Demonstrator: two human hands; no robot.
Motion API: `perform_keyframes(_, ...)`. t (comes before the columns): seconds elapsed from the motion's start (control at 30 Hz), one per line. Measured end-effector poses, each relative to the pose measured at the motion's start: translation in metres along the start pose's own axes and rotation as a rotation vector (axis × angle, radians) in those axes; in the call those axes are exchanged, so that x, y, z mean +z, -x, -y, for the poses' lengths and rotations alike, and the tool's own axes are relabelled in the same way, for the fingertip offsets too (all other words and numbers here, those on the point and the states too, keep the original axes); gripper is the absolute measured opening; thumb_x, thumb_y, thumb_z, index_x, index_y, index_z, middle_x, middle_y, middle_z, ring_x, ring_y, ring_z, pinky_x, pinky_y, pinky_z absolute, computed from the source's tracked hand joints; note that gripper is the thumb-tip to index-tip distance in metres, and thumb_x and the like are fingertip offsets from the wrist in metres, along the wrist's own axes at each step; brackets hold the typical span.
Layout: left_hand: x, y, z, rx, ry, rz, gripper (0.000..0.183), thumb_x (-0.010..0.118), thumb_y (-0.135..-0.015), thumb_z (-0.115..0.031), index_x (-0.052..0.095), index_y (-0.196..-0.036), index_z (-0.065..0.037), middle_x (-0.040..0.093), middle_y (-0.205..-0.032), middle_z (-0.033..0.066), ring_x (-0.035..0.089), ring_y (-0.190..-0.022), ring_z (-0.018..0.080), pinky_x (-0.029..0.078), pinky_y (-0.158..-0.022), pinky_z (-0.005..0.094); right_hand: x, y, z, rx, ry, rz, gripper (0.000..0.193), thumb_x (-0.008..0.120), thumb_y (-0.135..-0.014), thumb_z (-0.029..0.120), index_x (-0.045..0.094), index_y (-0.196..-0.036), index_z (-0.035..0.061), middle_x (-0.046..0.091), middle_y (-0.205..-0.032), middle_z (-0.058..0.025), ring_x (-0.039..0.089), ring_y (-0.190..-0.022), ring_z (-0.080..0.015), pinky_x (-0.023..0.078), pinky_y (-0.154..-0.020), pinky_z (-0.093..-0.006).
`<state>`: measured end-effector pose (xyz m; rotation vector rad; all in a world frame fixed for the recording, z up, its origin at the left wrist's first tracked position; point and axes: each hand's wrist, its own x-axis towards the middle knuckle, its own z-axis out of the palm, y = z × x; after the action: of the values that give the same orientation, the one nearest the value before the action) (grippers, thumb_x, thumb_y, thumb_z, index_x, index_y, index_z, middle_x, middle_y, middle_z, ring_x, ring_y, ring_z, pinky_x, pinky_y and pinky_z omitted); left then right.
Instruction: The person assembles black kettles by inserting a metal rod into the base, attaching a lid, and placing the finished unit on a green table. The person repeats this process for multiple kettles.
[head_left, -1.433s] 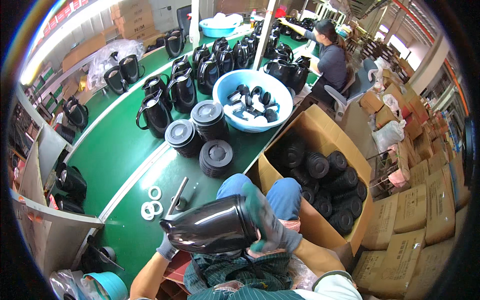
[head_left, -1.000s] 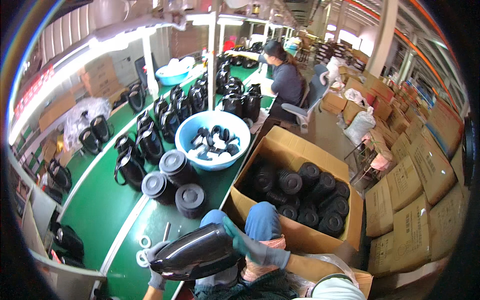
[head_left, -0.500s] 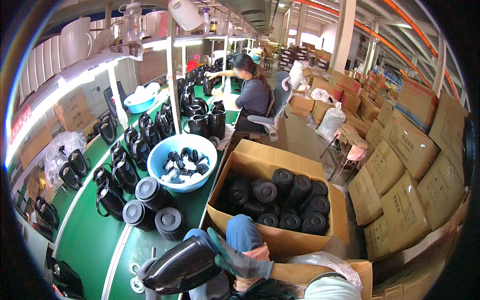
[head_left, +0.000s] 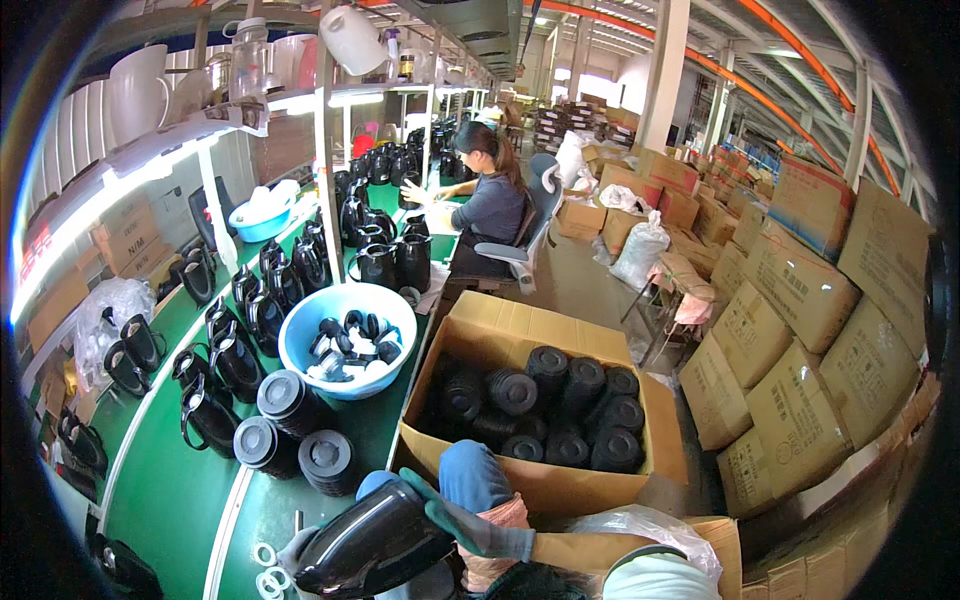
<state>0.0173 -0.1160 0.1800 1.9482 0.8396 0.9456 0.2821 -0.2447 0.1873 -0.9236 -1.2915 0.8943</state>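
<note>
A glossy black jug body (head_left: 375,540) lies tilted across my lap at the bottom of the view. My left hand (head_left: 294,552), in a grey glove, grips its lower left end; most of those fingers are hidden. My right hand (head_left: 478,528), in a grey and green glove, wraps round its upper right end. Beside my left hand, several white rings (head_left: 270,582) lie on the green bench (head_left: 180,500). Stacks of round black lids (head_left: 327,455) stand just beyond the jug. Several black jugs with handles (head_left: 207,415) stand to their left.
A light blue basin (head_left: 300,340) holds small black and white parts. An open cardboard box (head_left: 560,490) full of stacked black lids stands close on my right. Further along the bench sits a co-worker (head_left: 490,205). Stacked cartons (head_left: 790,390) line the right side.
The view has shifted slightly, and more white rings show beside my left hand. Both my hands keep hold of the jug body. The co-worker's reaching arm has drawn back, bringing their hands together.
</note>
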Motion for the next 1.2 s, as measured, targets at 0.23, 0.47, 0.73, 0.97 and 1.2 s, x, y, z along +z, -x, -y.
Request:
perform_keyframes(0.23, 0.004, -0.003, -0.005, -0.089, 0.08, 0.063, 0.044, 0.075, -0.081, -0.017, 0.071, -0.121, -0.001, 0.073, -0.12, 0.015, 0.068, -0.111, 0.0305, 0.05, -0.1, 0.0412, 0.011, -0.005, 0.001, -0.263, 0.188, -0.126, 0.083, 0.054, -0.101, 0.058, 0.037, -0.159, 0.0019, 0.037, -0.16, -0.0258, 0.037, -0.149, -0.0395, 0.026, -0.124, -0.0516)
perform_keyframes(0.47, 0.006, -0.001, -0.015, -0.304, 0.304, 0.103, 0.049, 0.076, -0.081, -0.016, 0.069, -0.126, 0.002, 0.072, -0.123, 0.0158, 0.067, -0.116, 0.0313, 0.049, -0.106, 0.0425, 0.002, 0.003, -0.009, -0.044, 0.099, -0.081, 0.08, 0.056, -0.101, 0.052, 0.034, -0.161, 0.004, 0.034, -0.163, -0.023, 0.032, -0.152, -0.0375, 0.023, -0.125, -0.0503)
perform_keyframes(0.73, 0.038, -0.009, 0.024, 0.014, -0.173, -0.005, 0.039, 0.072, -0.08, -0.031, 0.076, -0.099, 0.003, 0.077, -0.086, 0.0169, 0.077, -0.079, 0.0284, 0.06, -0.078, 0.0368, -0.011, 0.014, -0.012, 0.151, -0.005, -0.144, 0.079, 0.059, -0.101, 0.046, 0.03, -0.163, 0.0065, 0.029, -0.166, -0.0198, 0.026, -0.154, -0.0352, 0.02, -0.127, -0.0488)
perform_keyframes(0.97, 0.024, -0.006, 0.073, -0.084, 0.165, 0.02, 0.036, 0.068, -0.088, -0.023, 0.071, -0.114, 0.002, 0.074, -0.106, 0.0164, 0.073, -0.095, 0.0255, 0.058, -0.086, 0.0366, -0.007, 0.025, -0.018, 0.105, 0.028, -0.107, 0.079, 0.062, -0.101, 0.04, 0.027, -0.164, 0.0086, 0.025, -0.169, -0.0171, 0.022, -0.157, -0.0332, 0.018, -0.128, -0.0475)
perform_keyframes(1.2, 0.038, 0.028, 0.098, -0.444, 0.611, 0.186, 0.041, 0.065, -0.096, -0.023, 0.062, -0.13, -0.001, 0.067, -0.125, 0.0155, 0.068, -0.11, 0.0266, 0.055, -0.096, 0.0405, -0.008, 0.009, 0.009, -0.18, 0.723, -0.061, 0.111, 0.068, -0.081, 0.075, 0.034, -0.16, 0.0043, 0.036, -0.154, -0.0295, 0.037, -0.14, -0.0499, 0.03, -0.116, -0.06)
